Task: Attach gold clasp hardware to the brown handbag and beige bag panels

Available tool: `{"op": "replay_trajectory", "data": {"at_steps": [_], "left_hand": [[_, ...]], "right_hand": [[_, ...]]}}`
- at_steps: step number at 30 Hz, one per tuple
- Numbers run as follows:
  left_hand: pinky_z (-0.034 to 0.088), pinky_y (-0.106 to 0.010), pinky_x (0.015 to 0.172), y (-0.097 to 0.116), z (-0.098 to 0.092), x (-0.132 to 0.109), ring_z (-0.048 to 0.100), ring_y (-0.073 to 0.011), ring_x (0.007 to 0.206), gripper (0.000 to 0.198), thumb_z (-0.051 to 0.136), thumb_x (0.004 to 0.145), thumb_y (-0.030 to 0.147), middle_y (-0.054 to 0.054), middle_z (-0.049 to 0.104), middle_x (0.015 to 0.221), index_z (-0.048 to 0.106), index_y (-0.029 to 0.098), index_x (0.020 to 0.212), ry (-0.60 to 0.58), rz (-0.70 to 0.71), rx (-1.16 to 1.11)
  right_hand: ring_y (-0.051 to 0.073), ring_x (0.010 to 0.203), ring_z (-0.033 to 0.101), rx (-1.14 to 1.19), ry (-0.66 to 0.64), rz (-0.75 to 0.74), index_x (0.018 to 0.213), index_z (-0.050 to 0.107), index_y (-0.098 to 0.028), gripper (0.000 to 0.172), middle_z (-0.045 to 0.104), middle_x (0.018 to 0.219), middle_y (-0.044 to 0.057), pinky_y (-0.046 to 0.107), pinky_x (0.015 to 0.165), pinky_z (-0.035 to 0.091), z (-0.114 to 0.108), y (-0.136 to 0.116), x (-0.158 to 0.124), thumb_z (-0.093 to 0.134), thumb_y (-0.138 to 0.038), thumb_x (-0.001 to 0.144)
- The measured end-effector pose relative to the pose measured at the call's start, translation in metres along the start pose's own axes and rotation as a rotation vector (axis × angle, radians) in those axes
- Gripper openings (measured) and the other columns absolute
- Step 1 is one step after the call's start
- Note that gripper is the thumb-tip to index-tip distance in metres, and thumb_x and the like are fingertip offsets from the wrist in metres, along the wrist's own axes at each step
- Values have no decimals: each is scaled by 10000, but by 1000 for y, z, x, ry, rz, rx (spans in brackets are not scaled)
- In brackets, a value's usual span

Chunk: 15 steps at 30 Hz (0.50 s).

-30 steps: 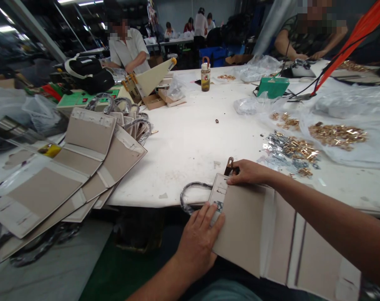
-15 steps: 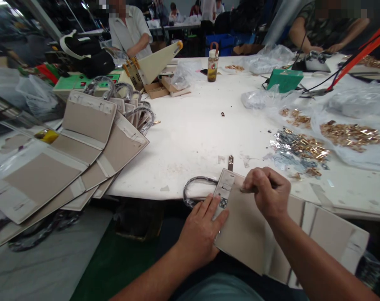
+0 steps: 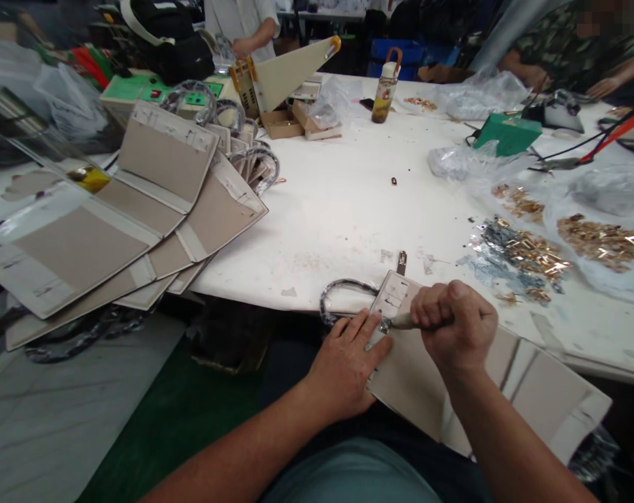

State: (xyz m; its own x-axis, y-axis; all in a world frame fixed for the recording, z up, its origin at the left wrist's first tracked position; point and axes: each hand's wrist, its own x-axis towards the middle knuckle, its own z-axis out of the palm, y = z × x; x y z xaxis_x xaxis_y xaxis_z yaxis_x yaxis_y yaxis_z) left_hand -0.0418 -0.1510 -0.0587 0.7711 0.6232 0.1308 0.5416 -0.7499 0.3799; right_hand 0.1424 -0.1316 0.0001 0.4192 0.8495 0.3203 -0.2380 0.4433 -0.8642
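An unfolded beige bag panel lies across the table edge and my lap, with a plastic-wrapped loop handle at its far left end. My left hand is pressed flat on the panel's left end, fingers stretched out, beside a small metal plate. My right hand is closed in a fist around a tan, tapered tool; its tip is at the plate, and the rest is hidden in the fist. Just beyond the panel sits a metal clasp strap.
Stacked beige bag panels fill the left side. Gold and silver metal parts are heaped at right, near plastic bags. A bottle, a green box and a white-shirted person are farther back.
My right hand has lowered the tool from above the panel to the metal plate. My left hand stays flat on the panel. The camera view has shifted, so the table's contents appear moved.
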Motion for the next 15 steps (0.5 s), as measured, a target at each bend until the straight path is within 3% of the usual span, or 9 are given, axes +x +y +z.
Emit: {"op": "replay_trajectory", "data": {"at_steps": [5,10,15], "left_hand": [[253,-531,1200,-1,0,-1,239,-364,1548,691,649,872,474,-154,302,1672,488,217,1494,-2,13,-16],[271,-527,1198,-1,-2,-1,247,-362,1547,661,627,888,483,-164,321,1662,503,202,1474,9,10,-35],[255,-509,1224,-2,0,-3,232,-349,1557,696,692,834,411,-177,314,1661,500,199,1468,36,12,-80]], "right_hand": [[99,383,390,-38,-6,-65,559,446,-215,447,383,466,-71,259,400,368,3,-3,2,636,-302,953],[101,415,433,-139,-115,11,563,463,-210,455,418,493,-57,251,411,367,13,10,-1,644,-300,971],[104,415,443,-274,-152,14,547,460,-219,474,436,477,-48,257,425,376,16,7,-2,633,-346,970]]}}
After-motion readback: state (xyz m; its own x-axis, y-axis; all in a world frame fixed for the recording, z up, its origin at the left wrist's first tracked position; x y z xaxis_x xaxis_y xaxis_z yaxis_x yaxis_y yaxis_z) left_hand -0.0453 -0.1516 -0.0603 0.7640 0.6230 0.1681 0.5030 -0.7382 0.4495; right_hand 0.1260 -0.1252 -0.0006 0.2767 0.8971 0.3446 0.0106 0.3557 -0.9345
